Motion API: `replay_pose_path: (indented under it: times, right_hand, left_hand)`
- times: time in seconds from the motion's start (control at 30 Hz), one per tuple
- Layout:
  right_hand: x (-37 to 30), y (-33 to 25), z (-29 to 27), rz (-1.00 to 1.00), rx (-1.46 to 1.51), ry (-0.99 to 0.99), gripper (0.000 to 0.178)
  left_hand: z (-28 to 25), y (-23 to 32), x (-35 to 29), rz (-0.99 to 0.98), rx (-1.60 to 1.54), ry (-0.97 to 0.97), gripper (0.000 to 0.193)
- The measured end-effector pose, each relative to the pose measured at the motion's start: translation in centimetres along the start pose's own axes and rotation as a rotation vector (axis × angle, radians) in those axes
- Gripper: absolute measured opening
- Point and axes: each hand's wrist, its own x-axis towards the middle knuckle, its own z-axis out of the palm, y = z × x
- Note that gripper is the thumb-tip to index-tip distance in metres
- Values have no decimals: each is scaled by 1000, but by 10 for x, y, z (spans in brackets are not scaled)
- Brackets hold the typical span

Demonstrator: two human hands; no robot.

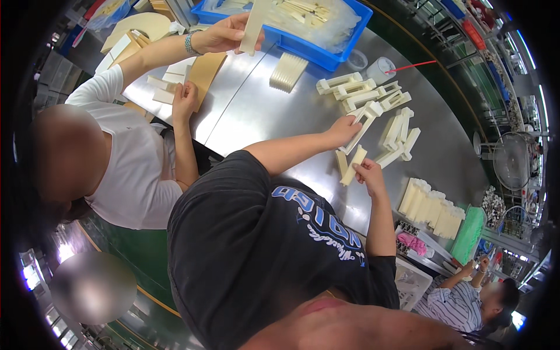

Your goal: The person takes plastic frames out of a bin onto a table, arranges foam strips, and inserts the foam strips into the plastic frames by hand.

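My left hand (341,130) is closed on the near end of a long cream plastic frame (368,116) with an open middle. The frame slants up and away over the steel table. In my right hand (370,175), fingers pinch a flat cream strip (353,165), tilted just below the frame and apart from it. Another thin cream piece (341,163) shows beside the strip, partly hidden by it. Several similar cream frames (353,90) lie beyond my left hand. To the right of the held frame, more cream pieces (399,137) lie in a loose group.
A blue tray (326,60) with plastic-wrapped cream parts sits at the back, near a ribbed cream stack (288,72). A white cup (381,69) has a red stick. Cream rows (429,207) and a green bundle (468,234) lie right. A co-worker in white (134,157) works at left.
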Motion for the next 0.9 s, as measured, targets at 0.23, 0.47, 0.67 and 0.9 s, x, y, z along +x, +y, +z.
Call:
replay_pose_path:
  times: [0.23,0.47,0.67,0.9]
  right_hand:
    - [-18,-14,-2,-17,148,90,11]
    - [-35,-27,-12,-200,457,103,20]
    - [-35,-28,3,-282,366,266,19]
    - [-34,-29,36,-561,-47,698,45]
  left_hand:
    - [3,-5,-8,109,290,67,29]
    - [19,32,-40,-166,5,-247,22]
    - [36,-1,-43,44,111,-237,27]
    - [32,-2,-39,80,-60,-230,40]
